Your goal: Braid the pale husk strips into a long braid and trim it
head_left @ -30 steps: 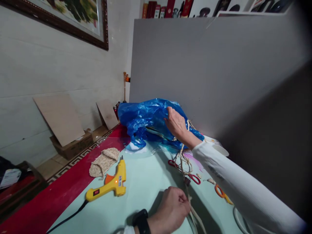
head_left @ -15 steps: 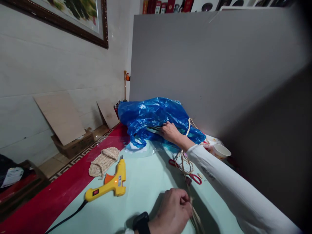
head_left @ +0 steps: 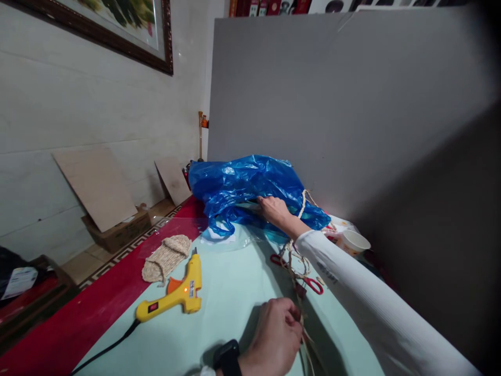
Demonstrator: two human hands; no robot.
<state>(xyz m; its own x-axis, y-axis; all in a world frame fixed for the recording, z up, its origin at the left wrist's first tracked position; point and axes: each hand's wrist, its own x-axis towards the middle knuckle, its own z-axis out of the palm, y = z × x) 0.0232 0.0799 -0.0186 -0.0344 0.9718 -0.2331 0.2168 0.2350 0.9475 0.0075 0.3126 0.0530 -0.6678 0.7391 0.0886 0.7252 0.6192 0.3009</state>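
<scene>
My right hand reaches far forward in a white sleeve, its fingers at the mouth of a crumpled blue plastic bag. The fingertips rest on a dark flat thing at the bag's opening that I cannot make out. My left hand, with a black watch on the wrist, is closed near the table's front, pinching strands of tan rope. The rope runs away across the table toward the bag.
A yellow glue gun with a lit lamp lies on the pale green mat, its cord trailing left. Beside it sit a woven rope piece, red scissors and a paper cup. A grey board stands behind.
My right hand has dropped from the top of the blue bag to its lower opening. The left hand stays closed on the rope and has shifted only slightly.
</scene>
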